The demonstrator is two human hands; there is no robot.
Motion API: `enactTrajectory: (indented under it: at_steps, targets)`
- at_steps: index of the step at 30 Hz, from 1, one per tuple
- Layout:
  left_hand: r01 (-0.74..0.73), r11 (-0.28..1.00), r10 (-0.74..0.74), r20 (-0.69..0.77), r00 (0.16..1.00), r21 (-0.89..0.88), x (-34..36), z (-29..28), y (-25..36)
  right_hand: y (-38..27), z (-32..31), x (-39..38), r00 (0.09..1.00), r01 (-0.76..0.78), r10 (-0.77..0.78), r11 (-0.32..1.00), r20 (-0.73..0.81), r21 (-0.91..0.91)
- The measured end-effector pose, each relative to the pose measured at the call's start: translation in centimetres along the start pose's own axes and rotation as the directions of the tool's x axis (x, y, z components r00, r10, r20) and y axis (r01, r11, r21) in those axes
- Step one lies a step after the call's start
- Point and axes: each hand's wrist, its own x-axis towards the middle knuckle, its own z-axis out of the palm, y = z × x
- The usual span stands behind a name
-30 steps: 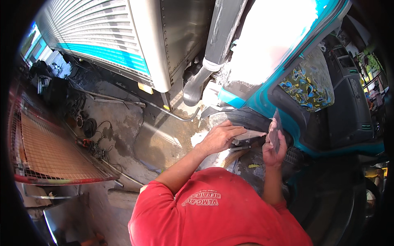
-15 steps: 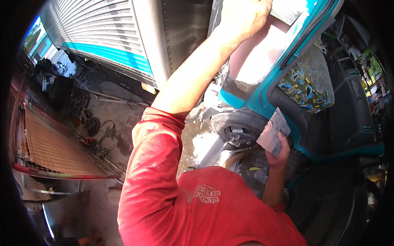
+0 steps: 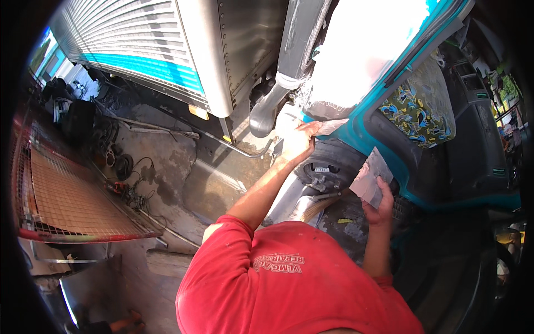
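Observation:
My left hand (image 3: pixel 298 139), sunlit, grips a flat spreader (image 3: pixel 334 124) at the lower edge of the turquoise vehicle body, just below the white filler-coated panel (image 3: pixel 367 50). Whether the spreader touches the body I cannot tell. Lower and to the right, my right hand (image 3: pixel 377 206) holds a tilted flat grey plate (image 3: pixel 374 170) smeared with pale pink paste. Behind both hands sits a dark wheel (image 3: pixel 324 161) at the foot of the bodywork.
A ribbed silver box body (image 3: pixel 128 33) with a turquoise stripe stands upper left, beside a grey pipe (image 3: pixel 267 108). At left are a red-framed mesh panel (image 3: pixel 83 195), cables and an orange tool (image 3: pixel 119 188). The open cab at right shows a patterned seat (image 3: pixel 417 108).
My left hand went up to the top of the panel half a second ago and has since come down to its lower edge. The plate in my right hand has turned its pasted face upward since a second ago.

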Motion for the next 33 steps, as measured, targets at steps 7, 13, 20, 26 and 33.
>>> enactTrajectory:
  at_steps: [7, 13, 20, 26, 33]
  targets:
    - [0.042, 0.884, 0.105, 0.286, 0.953, -0.466, -4.6, -4.6, 8.2, 1.8, 1.8, 2.9, 0.998, -0.059, 0.062, 0.944, 0.001, 0.324]
    - [-0.153, 0.966, 0.197, 0.208, 0.958, -0.209, 1.5, -9.2, 6.3, -5.4, 2.5, -0.6, 0.9, 0.159, -0.314, 0.882, 0.302, 0.444]
    - [-0.479, 0.874, 0.452, -0.507, 0.734, 0.085, 23.4, -16.0, 9.4, -3.7, 3.5, -1.8, 0.94, 0.135, -0.217, 0.945, 0.263, 0.299]
    - [-0.69, 0.702, 0.662, -0.516, 0.543, 0.174, 31.2, -17.9, 12.3, -2.8, 1.8, -3.1, 0.968, 0.224, -0.239, 0.959, 0.075, 0.172]
    - [-0.493, 0.824, 0.566, -0.396, 0.723, 0.279, 24.6, -12.1, 7.2, -2.4, -0.6, -3.3, 0.979, 0.192, -0.201, 0.964, 0.035, 0.181]
